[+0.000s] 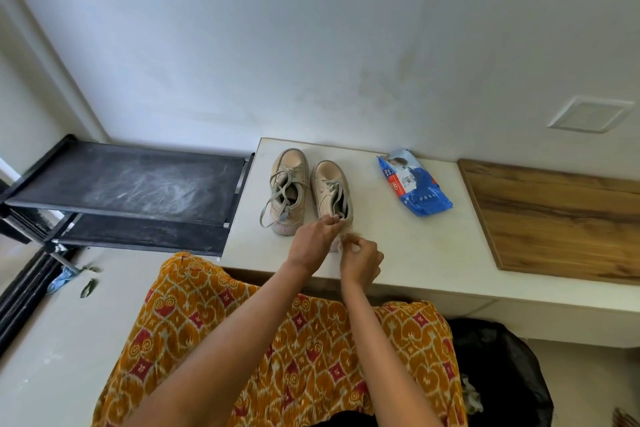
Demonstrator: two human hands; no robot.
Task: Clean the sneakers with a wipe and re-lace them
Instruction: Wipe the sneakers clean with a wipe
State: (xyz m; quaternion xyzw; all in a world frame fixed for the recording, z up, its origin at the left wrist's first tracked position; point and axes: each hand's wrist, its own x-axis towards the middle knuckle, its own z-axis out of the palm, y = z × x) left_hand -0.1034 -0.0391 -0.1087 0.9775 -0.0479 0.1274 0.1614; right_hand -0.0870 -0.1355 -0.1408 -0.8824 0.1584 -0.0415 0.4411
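Two beige sneakers stand side by side on the white counter [398,246], toes pointing to the wall. The left sneaker [289,184] has loose grey laces spilling over its left side. At the heel end of the right sneaker [330,187], my left hand [313,236] pinches the lace near the shoe's opening. My right hand [362,258] is just in front of that heel, fingers curled round the other lace end. A blue pack of wipes [414,182] lies flat to the right of the shoes.
A black, dusty shoe rack [131,184] stands left of the counter. A wooden panel [561,222] covers the counter's right part. A black-lined bin [502,374] sits on the floor at lower right. My patterned orange clothing fills the lower middle.
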